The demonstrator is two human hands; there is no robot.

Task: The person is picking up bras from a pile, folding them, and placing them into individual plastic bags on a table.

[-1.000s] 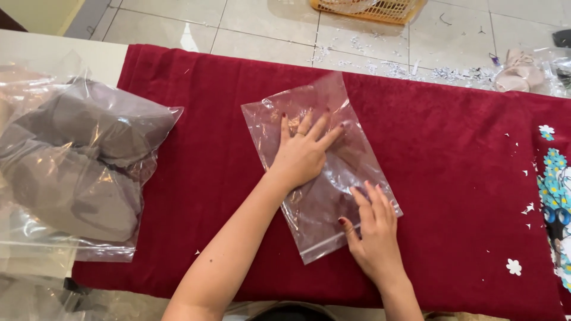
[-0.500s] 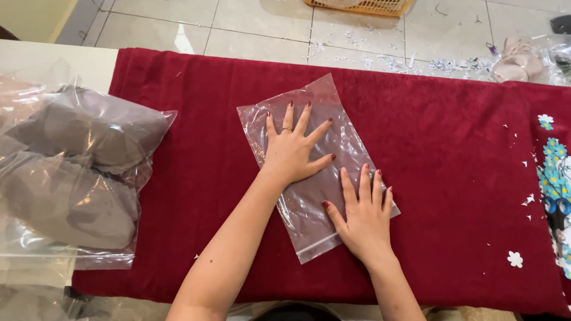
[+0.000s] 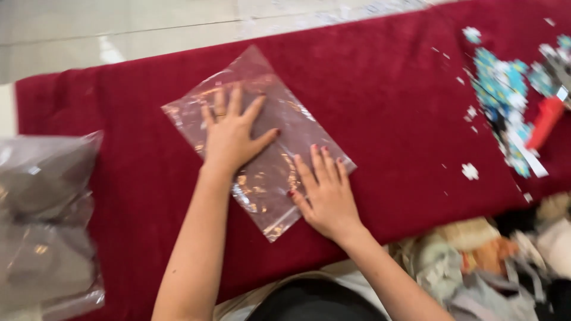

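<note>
A clear, flat zip-top plastic bag (image 3: 270, 113) lies at an angle on a dark red cloth (image 3: 386, 107). My left hand (image 3: 234, 134) rests flat on the bag's upper half with the fingers spread. My right hand (image 3: 326, 193) presses flat on the bag's lower right part near its zip edge, fingers apart. Neither hand grips anything. The frame is blurred by motion.
At the left edge sits a large clear bag (image 3: 44, 220) filled with grey fabric. A flower-patterned patch (image 3: 502, 83) and a red object (image 3: 544, 122) lie at the right. Mixed cloths (image 3: 493, 261) are piled at the lower right. Tiled floor (image 3: 119, 30) shows beyond the cloth.
The view has swung right and tilted, so everything has shifted left in the frame. Both hands stay flat on the bag; a cloth pile and red object have come into view.
</note>
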